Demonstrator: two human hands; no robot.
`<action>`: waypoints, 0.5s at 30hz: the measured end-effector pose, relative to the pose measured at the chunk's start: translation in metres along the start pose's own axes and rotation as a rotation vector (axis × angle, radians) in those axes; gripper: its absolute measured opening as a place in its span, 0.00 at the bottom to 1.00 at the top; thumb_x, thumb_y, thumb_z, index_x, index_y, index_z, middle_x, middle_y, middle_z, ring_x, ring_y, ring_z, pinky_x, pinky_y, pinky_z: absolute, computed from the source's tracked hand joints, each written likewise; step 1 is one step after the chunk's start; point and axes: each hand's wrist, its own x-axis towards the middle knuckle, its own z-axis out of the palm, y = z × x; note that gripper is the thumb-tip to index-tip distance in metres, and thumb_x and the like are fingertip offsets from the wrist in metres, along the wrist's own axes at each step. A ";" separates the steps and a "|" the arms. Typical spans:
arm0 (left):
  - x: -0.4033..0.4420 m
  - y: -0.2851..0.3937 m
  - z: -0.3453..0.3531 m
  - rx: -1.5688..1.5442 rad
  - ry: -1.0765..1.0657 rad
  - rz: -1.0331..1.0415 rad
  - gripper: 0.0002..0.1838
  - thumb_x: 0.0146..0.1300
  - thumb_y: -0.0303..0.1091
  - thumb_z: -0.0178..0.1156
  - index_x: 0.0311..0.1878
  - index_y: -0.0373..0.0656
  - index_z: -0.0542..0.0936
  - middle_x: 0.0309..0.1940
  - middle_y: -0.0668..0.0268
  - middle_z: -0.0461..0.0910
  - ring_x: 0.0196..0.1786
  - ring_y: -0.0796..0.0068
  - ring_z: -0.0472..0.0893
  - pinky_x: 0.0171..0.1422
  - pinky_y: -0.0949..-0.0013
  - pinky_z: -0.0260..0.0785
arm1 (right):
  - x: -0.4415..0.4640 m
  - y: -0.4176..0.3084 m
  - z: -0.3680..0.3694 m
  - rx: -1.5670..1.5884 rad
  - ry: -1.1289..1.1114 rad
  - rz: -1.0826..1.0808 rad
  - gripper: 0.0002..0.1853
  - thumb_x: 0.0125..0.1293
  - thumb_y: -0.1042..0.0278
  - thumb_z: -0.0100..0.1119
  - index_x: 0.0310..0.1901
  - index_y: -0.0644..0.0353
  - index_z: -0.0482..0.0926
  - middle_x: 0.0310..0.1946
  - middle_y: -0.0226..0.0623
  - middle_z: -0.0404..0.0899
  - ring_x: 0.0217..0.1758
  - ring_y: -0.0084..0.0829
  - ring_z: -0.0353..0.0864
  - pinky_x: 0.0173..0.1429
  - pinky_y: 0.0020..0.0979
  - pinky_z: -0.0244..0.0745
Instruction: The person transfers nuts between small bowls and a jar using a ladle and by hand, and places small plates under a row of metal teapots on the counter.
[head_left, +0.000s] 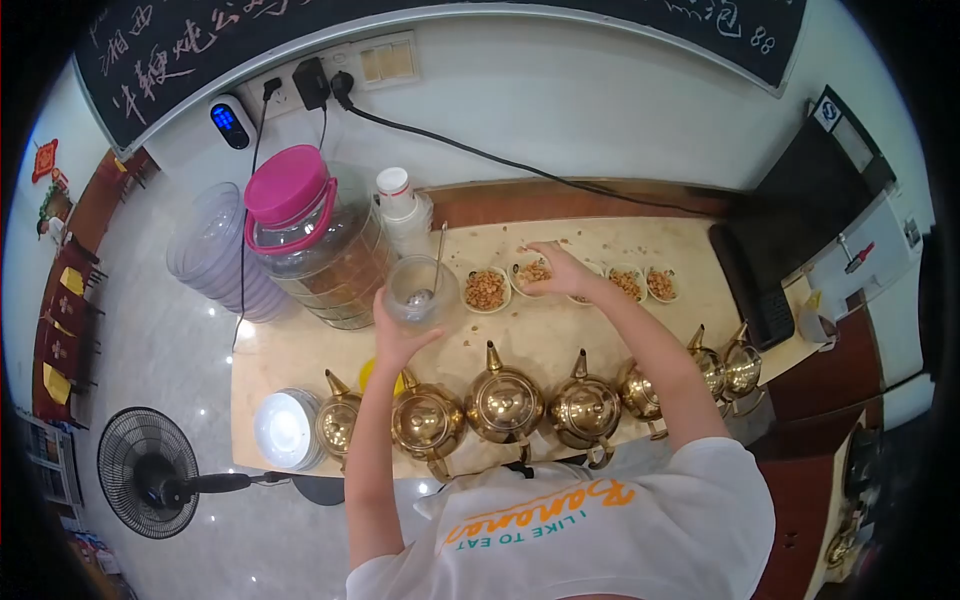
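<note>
My left hand (396, 342) is wrapped round a clear round container (402, 282) at the left of the table. A metal spoon (440, 250) leans in it, handle up. My right hand (562, 270) grips a small white dish (517, 285) of peanuts, thumb and fingers on opposite sides of the rim. Another peanut dish (486, 290) stands between the hands. To the right are more dishes of peanuts (625, 284), one partly hidden by my right hand and forearm. Loose peanuts lie scattered around the dishes.
Several brass teapots (505, 402) line the near edge, beside stacked white plates (287, 428). A large jar with a pink lid (290, 190), paper cups (396, 195) and stacked plastic tubs (212, 250) stand left. A monitor (800, 190) is at the right; a fan (150, 470) stands lower left.
</note>
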 end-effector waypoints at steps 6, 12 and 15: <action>0.005 0.032 0.001 0.143 -0.004 -0.092 0.60 0.30 0.40 0.77 0.63 0.34 0.47 0.60 0.49 0.55 0.63 0.57 0.59 0.66 0.61 0.54 | 0.017 0.045 0.009 -0.373 -0.228 0.033 0.51 0.33 0.55 0.73 0.62 0.58 0.57 0.62 0.49 0.54 0.69 0.44 0.46 0.67 0.49 0.48; -0.013 0.043 -0.004 -0.032 -0.056 -0.278 0.60 0.38 0.37 0.73 0.67 0.43 0.38 0.63 0.46 0.51 0.63 0.53 0.60 0.62 0.54 0.59 | 0.039 0.064 0.028 -0.409 -0.370 -0.057 0.54 0.29 0.55 0.73 0.62 0.57 0.56 0.62 0.50 0.53 0.70 0.43 0.43 0.68 0.54 0.40; -0.020 0.085 -0.021 -0.001 -0.047 -0.478 0.59 0.42 0.37 0.71 0.68 0.50 0.36 0.65 0.46 0.49 0.62 0.50 0.61 0.59 0.51 0.60 | 0.032 0.047 0.022 -0.363 -0.411 0.066 0.54 0.30 0.53 0.73 0.62 0.60 0.55 0.61 0.51 0.54 0.69 0.43 0.47 0.68 0.54 0.41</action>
